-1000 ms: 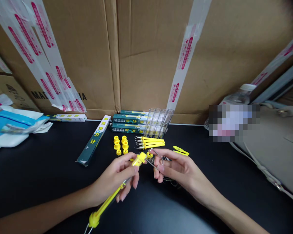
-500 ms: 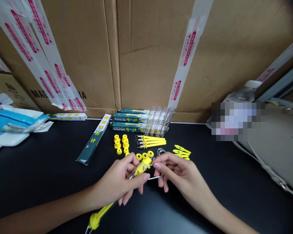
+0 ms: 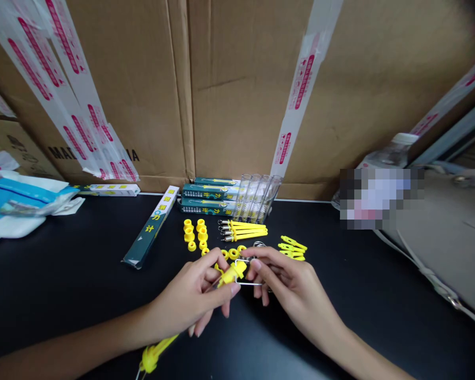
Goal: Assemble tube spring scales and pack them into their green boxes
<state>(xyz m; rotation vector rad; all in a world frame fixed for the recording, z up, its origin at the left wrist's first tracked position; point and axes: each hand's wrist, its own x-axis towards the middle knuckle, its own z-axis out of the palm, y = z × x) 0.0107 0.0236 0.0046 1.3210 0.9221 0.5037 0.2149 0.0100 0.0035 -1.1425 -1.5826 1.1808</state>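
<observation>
We see the left hand (image 3: 192, 293) closed around the yellow-capped tube (image 3: 234, 273) above the surface (image 3: 98, 285), the right hand (image 3: 291, 277) pinching a wire loop (image 3: 248, 284), seemingly not yet fitted, while yellow collars (image 3: 189, 235) and clear tubes (image 3: 256, 199) wait beyond.

On my feed I find the cap (image 3: 237, 272) to be smooth plastic with a slight sheen, and the wire (image 3: 248, 284) bright, polished metal. I record the tubes (image 3: 258, 198) as clear and glossy; glass or plastic, I cannot determine. The cartons (image 3: 151, 228) are smooth printed card; the box (image 3: 237, 111), matt cardboard under shiny plastic tape (image 3: 300, 89). The table (image 3: 83, 264) is smooth with a soft sheen; the bag (image 3: 451, 243) looks matt, leather-like.
</observation>
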